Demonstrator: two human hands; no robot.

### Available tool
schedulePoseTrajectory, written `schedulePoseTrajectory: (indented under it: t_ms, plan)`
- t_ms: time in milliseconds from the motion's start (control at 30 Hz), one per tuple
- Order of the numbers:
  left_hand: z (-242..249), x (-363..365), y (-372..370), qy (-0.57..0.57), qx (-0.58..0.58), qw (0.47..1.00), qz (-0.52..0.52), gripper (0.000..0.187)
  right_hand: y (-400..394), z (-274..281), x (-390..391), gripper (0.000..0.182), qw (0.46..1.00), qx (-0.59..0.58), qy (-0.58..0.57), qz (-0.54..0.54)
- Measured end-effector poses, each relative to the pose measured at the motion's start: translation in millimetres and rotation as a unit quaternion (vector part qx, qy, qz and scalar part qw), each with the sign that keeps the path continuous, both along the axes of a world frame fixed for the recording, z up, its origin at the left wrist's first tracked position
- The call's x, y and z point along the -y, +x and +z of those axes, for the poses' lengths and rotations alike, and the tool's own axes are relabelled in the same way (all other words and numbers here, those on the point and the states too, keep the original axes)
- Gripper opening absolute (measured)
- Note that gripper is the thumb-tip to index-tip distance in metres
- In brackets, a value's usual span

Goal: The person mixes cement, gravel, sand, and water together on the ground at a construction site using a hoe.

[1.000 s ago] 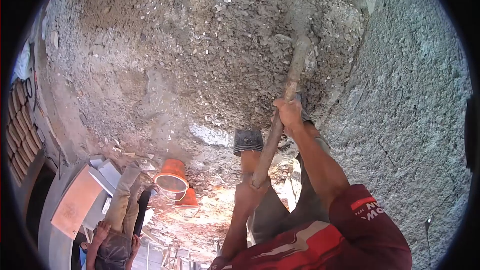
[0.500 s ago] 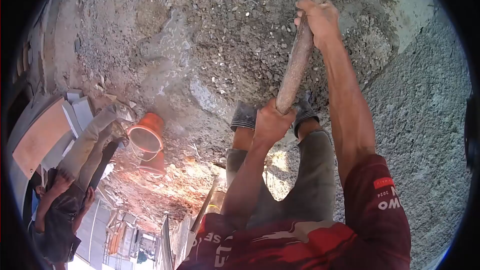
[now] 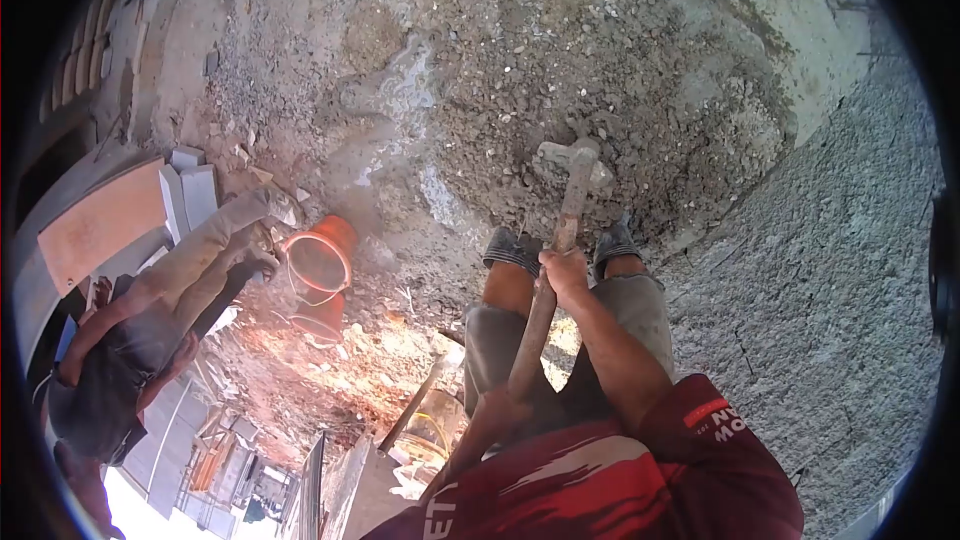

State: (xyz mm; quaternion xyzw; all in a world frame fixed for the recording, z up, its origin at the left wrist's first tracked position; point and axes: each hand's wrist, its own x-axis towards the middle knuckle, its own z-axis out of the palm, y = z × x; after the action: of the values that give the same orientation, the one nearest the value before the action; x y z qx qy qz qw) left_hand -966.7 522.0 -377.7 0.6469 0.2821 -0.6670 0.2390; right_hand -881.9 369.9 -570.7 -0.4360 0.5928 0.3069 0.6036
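A long wooden handle runs from near my waist up to a mud-caked tool head, which rests at the wet gravel mix in front of my boots. My right hand is wrapped round the handle's middle, between my knees. Close to my waist, my left hand is closed round the handle's lower part, blurred and partly merged with my forearm.
Orange buckets stand to the left, near another person in light trousers. Boards and blocks lie behind that person. A rough grey wall is on the right, and a plank leans near my left side.
Both hands have come down toward my body with the handle. The tool head has come into view on the gravel mix. The view has shifted slightly.
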Motion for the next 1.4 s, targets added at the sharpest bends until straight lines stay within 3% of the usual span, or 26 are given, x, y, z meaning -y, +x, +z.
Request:
schedulePoseTrajectory:
  t_ms: [100,233,333,433,467,500,533,600,667,700,733,800,833,867,933,967,1000,1067,1100,1167,1200,1267,1300,1333,1367,1400]
  plan:
    - [7,7,6,-0.07,0.009,0.997,-0.025,0.063,-9,22,42,0.02,0.998,0.012,-0.065,0.018]
    - [2,36,64,-0.211,0.121,0.968,-0.062,0.064,10,61,130,0.013,0.978,0.085,-0.121,-0.146]
    - [-52,20,75,-0.297,0.186,0.901,0.255,0.05,49,113,205,0.016,0.959,0.162,-0.089,-0.214]
    - [-59,-32,122,-0.164,0.251,0.885,0.355,0.044,69,163,280,0.018,0.952,0.191,-0.097,-0.217]
    - [-85,-62,118,-0.099,0.31,0.895,0.307,0.045,75,179,301,0.019,0.954,0.192,-0.073,-0.218]
    - [-90,-94,122,0.023,0.393,0.905,0.159,0.044,81,196,308,0.019,0.956,0.189,-0.046,-0.219]
    - [-105,-128,111,0.064,0.487,0.86,0.137,0.038,85,213,305,0.019,0.958,0.199,-0.043,-0.204]
    - [-141,-203,89,0.169,0.452,0.864,0.142,0.035,89,238,301,0.02,0.945,0.227,-0.049,-0.232]
    - [-120,-256,70,0.244,0.505,0.821,0.105,0.035,88,240,304,0.021,0.945,0.23,-0.023,-0.23]
    - [-183,-301,21,0.253,0.497,0.823,0.11,0.035,84,238,308,0.022,0.942,0.23,-0.007,-0.246]
    - [-238,-343,-18,0.306,0.532,0.74,0.275,0.035,78,230,314,0.022,0.945,0.222,-0.006,-0.239]
    - [-156,-342,-18,0.252,0.413,0.858,0.17,0.032,72,215,333,0.024,0.952,0.193,-0.005,-0.237]
    - [-187,-353,-44,0.315,0.378,0.87,0.029,0.028,71,222,328,0.027,0.958,0.175,-0.001,-0.226]
    - [-168,-332,-37,0.311,0.377,0.872,0.026,0.028,69,221,328,0.027,0.958,0.174,-0.005,-0.229]
    - [-106,-273,-2,0.275,0.267,0.89,-0.245,0.027,60,213,334,0.028,0.968,0.144,0.002,-0.206]
    - [-115,-260,2,0.251,0.246,0.935,-0.053,0.024,56,203,341,0.019,0.97,0.132,0.002,-0.207]
    - [-109,-238,19,0.192,0.253,0.935,-0.157,0.025,56,195,348,0.019,0.969,0.127,-0.004,-0.214]
    - [-160,-208,3,0.113,0.394,0.911,0.036,0.022,54,188,358,0.02,0.974,0.065,-0.015,-0.215]
    - [-127,-174,42,0.082,0.341,0.936,0.036,0.023,61,195,360,0.029,0.967,0.019,0.051,-0.248]
    - [-88,-131,89,0.022,0.419,0.908,-0.022,0.024,55,162,390,0.032,0.967,0.087,0.009,-0.237]
    - [-84,-111,98,0.077,0.468,0.869,0.138,0.04,55,180,378,0.033,0.965,0.129,0.021,-0.228]
    - [-82,-96,114,0.073,0.433,0.884,0.161,0.04,54,197,367,0.016,0.961,0.204,0.029,-0.182]
    - [-38,-95,134,0.029,0.406,0.898,0.17,0.043,53,217,349,0.015,0.965,0.236,-0.059,-0.099]
    - [-39,-98,133,0.025,0.414,0.895,0.165,0.044,66,260,301,0.015,0.965,0.219,-0.133,-0.059]
    - [-43,-106,131,0.016,0.424,0.891,0.159,0.044,52,252,310,0.016,0.933,0.284,-0.219,-0.026]
    - [-51,-120,125,0.026,0.426,0.888,0.17,0.044,58,251,323,0.019,0.962,0.234,-0.062,-0.129]
